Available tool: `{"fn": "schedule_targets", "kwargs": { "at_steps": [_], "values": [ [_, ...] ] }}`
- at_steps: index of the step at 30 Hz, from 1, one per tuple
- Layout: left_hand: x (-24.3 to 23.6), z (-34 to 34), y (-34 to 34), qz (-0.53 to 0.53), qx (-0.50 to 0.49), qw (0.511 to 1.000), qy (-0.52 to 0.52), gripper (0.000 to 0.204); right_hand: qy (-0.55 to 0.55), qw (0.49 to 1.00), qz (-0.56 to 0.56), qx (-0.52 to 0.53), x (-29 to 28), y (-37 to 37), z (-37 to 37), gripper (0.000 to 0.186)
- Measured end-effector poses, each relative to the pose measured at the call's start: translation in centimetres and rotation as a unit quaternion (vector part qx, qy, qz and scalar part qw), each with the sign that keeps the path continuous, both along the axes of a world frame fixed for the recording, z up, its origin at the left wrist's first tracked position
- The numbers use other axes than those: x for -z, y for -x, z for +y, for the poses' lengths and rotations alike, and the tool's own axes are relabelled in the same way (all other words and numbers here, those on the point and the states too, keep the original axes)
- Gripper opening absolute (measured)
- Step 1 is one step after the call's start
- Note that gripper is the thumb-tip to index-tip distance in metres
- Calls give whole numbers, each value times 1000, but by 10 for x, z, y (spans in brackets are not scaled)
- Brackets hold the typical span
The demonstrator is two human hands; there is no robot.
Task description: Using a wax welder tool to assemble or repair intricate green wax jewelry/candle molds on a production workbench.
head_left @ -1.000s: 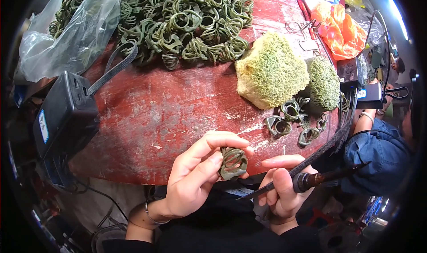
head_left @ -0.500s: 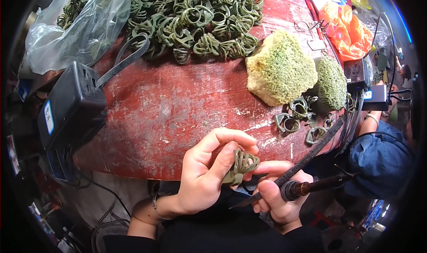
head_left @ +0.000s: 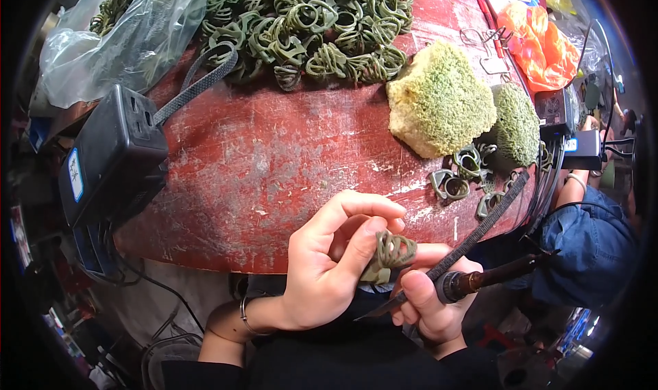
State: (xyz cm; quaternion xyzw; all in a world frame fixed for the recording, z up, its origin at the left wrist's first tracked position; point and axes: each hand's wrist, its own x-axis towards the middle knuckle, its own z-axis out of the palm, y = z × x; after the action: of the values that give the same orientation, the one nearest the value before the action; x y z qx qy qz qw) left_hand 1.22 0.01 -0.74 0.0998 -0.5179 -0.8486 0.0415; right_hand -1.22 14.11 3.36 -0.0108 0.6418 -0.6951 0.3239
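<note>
My left hand (head_left: 322, 273) pinches a small olive-green openwork ring piece (head_left: 393, 251) between thumb and fingers, above my lap at the table's front edge. Close beside it, my right hand (head_left: 435, 314) is closed round two tools. One is a long dark flat file (head_left: 485, 224) with a pointed end at the lower left. The other looks like a soldering iron (head_left: 497, 275), with a black collar and a brown shaft pointing right. My right forefinger reaches to the ring piece and seems to touch it; the tool points are apart from it.
A big heap of similar green ring pieces (head_left: 308, 27) covers the back of the red worn table (head_left: 240, 184). Two greenish spongy blocks (head_left: 445, 99) stand at right, with loose rings (head_left: 452, 184) nearby. A black box (head_left: 113, 153) is at left, an orange bag (head_left: 538, 47) at far right; another person's sleeve (head_left: 589, 232) shows.
My left hand and the ring piece have shifted slightly to the right. The ring piece appears slightly turned. My right hand keeps both tools in nearly the same place.
</note>
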Motion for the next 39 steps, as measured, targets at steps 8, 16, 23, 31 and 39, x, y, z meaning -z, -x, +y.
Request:
{"fn": "schedule_targets", "kwargs": {
  "at_steps": [8, 16, 23, 31, 39],
  "values": [
    [-12, -10, -1, -29, 60, 998, -22, 32, 1, 1000, -29, 10, -1, 3, 1, 30],
    [-9, -13, -5, -12, 137, 989, -50, 41, 24, 999, -21, 3, 2, 5, 2, 31],
    [-19, -19, -1, -83, 145, 979, -113, 44, 50, 999, 0, -14, 3, 4, 3, 34],
    [-12, -25, -2, -114, 161, 960, -197, 42, 59, 998, -12, -22, 7, 5, 2, 36],
    [-8, -28, 0, -128, 198, 922, -306, 44, 40, 998, 26, -35, 1, 8, 0, 36]
  ]
}}
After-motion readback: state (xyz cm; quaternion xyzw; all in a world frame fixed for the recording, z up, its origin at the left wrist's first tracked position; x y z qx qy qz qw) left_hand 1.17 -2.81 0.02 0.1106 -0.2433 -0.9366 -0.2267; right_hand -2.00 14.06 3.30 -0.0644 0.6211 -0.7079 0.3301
